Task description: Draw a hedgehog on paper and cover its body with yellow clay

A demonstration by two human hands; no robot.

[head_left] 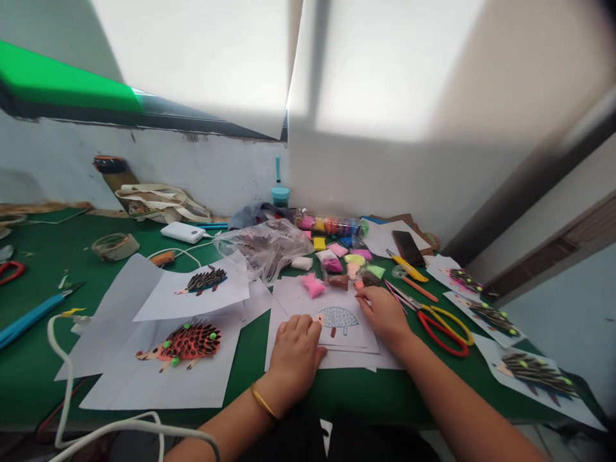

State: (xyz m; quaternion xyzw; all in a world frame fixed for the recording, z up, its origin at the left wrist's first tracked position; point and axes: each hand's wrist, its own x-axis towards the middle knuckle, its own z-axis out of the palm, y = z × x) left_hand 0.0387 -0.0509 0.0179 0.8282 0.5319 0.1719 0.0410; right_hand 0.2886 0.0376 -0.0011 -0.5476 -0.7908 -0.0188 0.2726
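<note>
The left hand (296,350) lies palm-down at 8 o'clock from the hedgehog drawing (342,316), fingers side by side, thumb spread away, pressing on the paper (349,356)! Over at 3 o'clock, the right hand (359,299) leans in, thumb and forefinger drawn close at the drawing's upper edge; whether they pinch anything, I can't tell. And the drawing sits centre stage on the green desk (255,378), blue-scalloped back, pinkish face, one brown leg, the other only outlined. At 12 o'clock it's a crowd of colour, the brown packet (338,282) lying close to the sheet, the pink packet (314,285) at 11, touching the paper. Scissors (445,330) at 3 o'clock, red and yellow handles, blades angled towards the right hand! Cutter (409,267) and phone (408,248) near 2. Across at 9 o'clock, a red hedgehog (190,340) dotted with green balls; a black one (206,280) at 10, and the clear bag (269,247) crumpled between 10 and 11.
</note>
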